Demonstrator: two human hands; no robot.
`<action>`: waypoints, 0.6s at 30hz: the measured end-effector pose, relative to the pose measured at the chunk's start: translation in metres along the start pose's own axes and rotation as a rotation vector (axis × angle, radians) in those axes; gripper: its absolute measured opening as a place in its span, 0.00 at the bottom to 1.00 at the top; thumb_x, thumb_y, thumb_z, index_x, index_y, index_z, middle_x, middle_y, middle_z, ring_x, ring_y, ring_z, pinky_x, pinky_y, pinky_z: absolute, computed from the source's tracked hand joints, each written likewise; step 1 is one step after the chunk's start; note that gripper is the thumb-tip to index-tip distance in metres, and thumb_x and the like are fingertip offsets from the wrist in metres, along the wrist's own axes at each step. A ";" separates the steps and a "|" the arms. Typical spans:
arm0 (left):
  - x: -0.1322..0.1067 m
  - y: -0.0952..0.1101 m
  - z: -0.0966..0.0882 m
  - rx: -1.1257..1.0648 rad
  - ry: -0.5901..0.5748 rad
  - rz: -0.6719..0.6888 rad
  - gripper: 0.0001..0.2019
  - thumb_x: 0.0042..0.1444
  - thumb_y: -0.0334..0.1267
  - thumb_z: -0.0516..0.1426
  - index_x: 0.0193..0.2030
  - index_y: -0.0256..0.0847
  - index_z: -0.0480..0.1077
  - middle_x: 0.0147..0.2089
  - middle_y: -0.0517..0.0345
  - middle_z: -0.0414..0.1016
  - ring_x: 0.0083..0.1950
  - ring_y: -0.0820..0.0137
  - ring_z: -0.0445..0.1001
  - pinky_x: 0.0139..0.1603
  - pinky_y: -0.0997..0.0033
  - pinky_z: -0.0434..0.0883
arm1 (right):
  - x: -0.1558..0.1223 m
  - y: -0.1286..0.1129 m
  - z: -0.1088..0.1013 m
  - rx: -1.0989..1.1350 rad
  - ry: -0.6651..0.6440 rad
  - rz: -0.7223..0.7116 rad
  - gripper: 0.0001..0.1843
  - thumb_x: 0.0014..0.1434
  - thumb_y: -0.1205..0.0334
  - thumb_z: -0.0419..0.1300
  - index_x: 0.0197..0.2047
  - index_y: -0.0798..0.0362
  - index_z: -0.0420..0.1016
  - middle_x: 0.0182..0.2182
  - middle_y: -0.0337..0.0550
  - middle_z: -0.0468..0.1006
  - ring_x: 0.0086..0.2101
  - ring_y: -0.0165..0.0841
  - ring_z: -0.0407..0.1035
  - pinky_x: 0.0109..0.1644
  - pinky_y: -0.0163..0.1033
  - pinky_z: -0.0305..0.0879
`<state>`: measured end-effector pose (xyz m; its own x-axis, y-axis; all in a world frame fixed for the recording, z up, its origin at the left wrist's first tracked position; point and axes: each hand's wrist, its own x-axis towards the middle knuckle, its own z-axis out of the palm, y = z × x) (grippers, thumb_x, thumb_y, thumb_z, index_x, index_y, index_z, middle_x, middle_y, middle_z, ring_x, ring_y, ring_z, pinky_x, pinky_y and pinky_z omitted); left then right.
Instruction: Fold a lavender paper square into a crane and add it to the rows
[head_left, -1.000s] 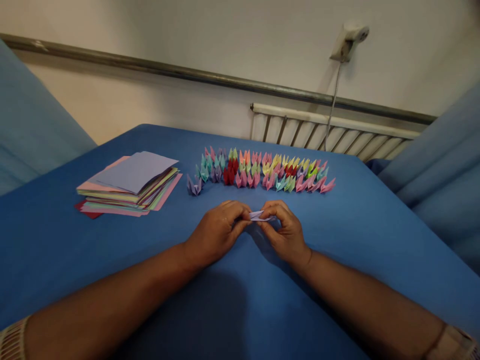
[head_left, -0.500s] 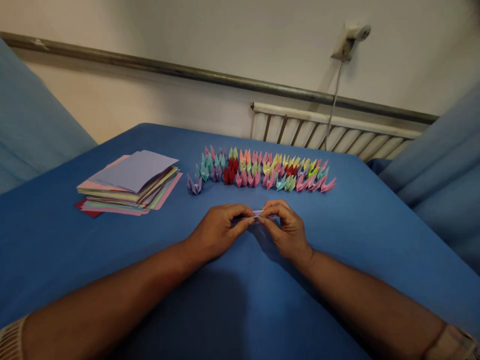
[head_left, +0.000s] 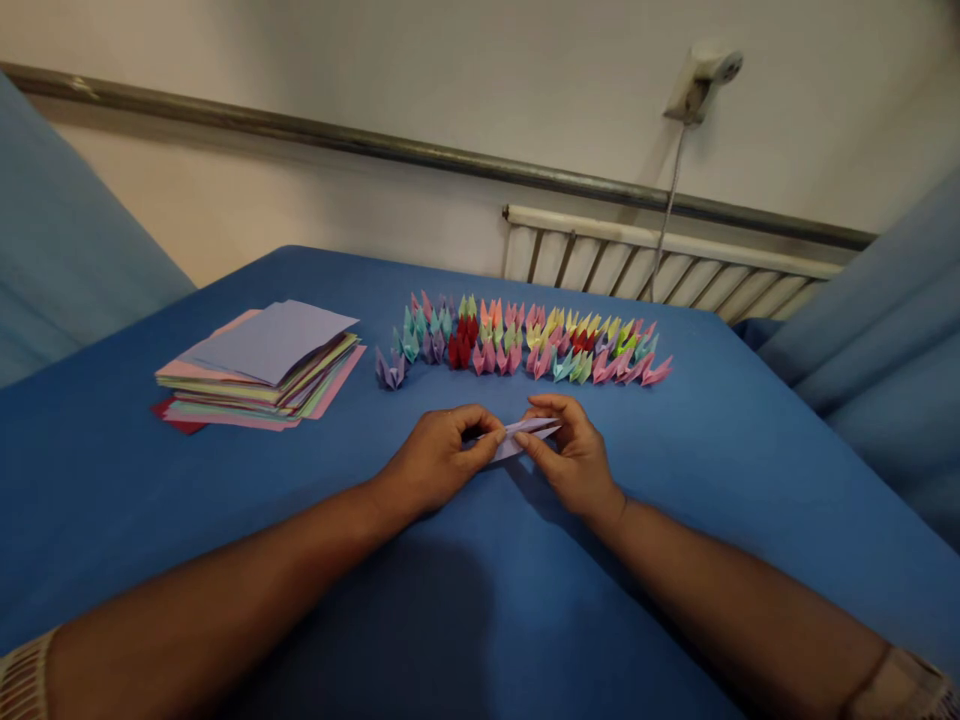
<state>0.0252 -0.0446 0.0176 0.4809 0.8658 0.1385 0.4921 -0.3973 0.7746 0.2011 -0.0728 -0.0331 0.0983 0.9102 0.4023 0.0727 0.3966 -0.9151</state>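
A small folded piece of pale lilac paper [head_left: 513, 442] is held between my two hands, a little above the blue tablecloth. My left hand [head_left: 442, 452] pinches its left end between thumb and fingers. At the other end, my right hand [head_left: 570, 448] has its thumb against the near side and its fingers behind, where the paper's layers stand slightly apart. The fingers partly hide the folds. Beyond my hands stand several rows of folded paper cranes [head_left: 508, 356] in pink, red, yellow, green, teal and purple.
To the left lies a stack of coloured paper sheets [head_left: 270, 345], a lilac one on top. Blue cloth [head_left: 187, 520] covers the table. Behind it are a metal rail [head_left: 390, 143], a radiator [head_left: 600, 250] and a wall socket with a cord [head_left: 694, 90]. Blue curtains [head_left: 885, 300] hang at both sides.
The lilac paper has tilted and shows more of its face, with its layers parted at the right. My right fingers have lifted and loosened slightly. The cranes and stack stay put.
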 end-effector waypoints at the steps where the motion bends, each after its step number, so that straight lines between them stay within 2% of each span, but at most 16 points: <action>1: 0.000 0.000 0.000 0.004 0.007 0.002 0.09 0.58 0.39 0.54 0.34 0.41 0.75 0.31 0.62 0.78 0.31 0.72 0.73 0.33 0.74 0.69 | 0.000 0.000 0.001 0.037 -0.001 0.036 0.18 0.53 0.60 0.66 0.47 0.48 0.69 0.33 0.38 0.76 0.33 0.32 0.72 0.39 0.39 0.70; 5: -0.002 -0.001 0.000 0.016 0.033 0.030 0.08 0.58 0.39 0.54 0.34 0.41 0.74 0.31 0.63 0.78 0.32 0.72 0.74 0.36 0.73 0.69 | 0.002 0.001 0.001 0.080 -0.025 0.161 0.10 0.52 0.56 0.66 0.35 0.51 0.73 0.26 0.36 0.74 0.26 0.29 0.68 0.32 0.35 0.66; 7: -0.002 -0.003 0.001 0.019 0.050 0.052 0.06 0.57 0.38 0.55 0.34 0.41 0.72 0.31 0.63 0.77 0.33 0.71 0.75 0.37 0.72 0.70 | 0.003 0.000 0.000 0.064 -0.029 0.190 0.10 0.52 0.56 0.66 0.31 0.52 0.73 0.24 0.35 0.73 0.25 0.28 0.65 0.31 0.35 0.64; 10: -0.002 -0.005 0.002 -0.004 0.061 0.068 0.04 0.57 0.37 0.56 0.37 0.41 0.71 0.33 0.62 0.77 0.35 0.70 0.76 0.38 0.70 0.72 | 0.003 -0.001 -0.001 0.023 -0.028 0.187 0.10 0.52 0.55 0.66 0.30 0.52 0.73 0.23 0.35 0.72 0.25 0.28 0.64 0.31 0.35 0.62; 13: -0.003 -0.003 0.003 -0.033 0.004 0.064 0.08 0.57 0.37 0.55 0.42 0.42 0.73 0.37 0.61 0.79 0.38 0.70 0.76 0.41 0.71 0.71 | 0.003 -0.002 -0.002 0.015 -0.034 0.182 0.10 0.52 0.55 0.66 0.29 0.52 0.73 0.23 0.35 0.72 0.25 0.28 0.64 0.31 0.35 0.62; 16: -0.002 -0.002 0.004 -0.037 -0.081 0.032 0.09 0.59 0.40 0.55 0.38 0.42 0.75 0.33 0.63 0.77 0.35 0.71 0.74 0.36 0.73 0.68 | 0.003 -0.004 -0.002 0.037 -0.058 0.185 0.11 0.53 0.54 0.65 0.29 0.52 0.73 0.23 0.35 0.71 0.25 0.28 0.64 0.31 0.35 0.62; 18: -0.001 -0.002 0.004 -0.077 -0.096 -0.017 0.11 0.60 0.42 0.54 0.36 0.41 0.75 0.30 0.63 0.75 0.31 0.72 0.72 0.32 0.74 0.66 | 0.003 -0.006 -0.003 0.075 -0.081 0.186 0.10 0.54 0.53 0.65 0.31 0.52 0.74 0.24 0.35 0.72 0.26 0.29 0.64 0.32 0.35 0.63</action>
<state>0.0264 -0.0456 0.0131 0.5419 0.8377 0.0677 0.4456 -0.3547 0.8220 0.2035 -0.0729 -0.0267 0.0231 0.9739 0.2259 -0.0140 0.2263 -0.9740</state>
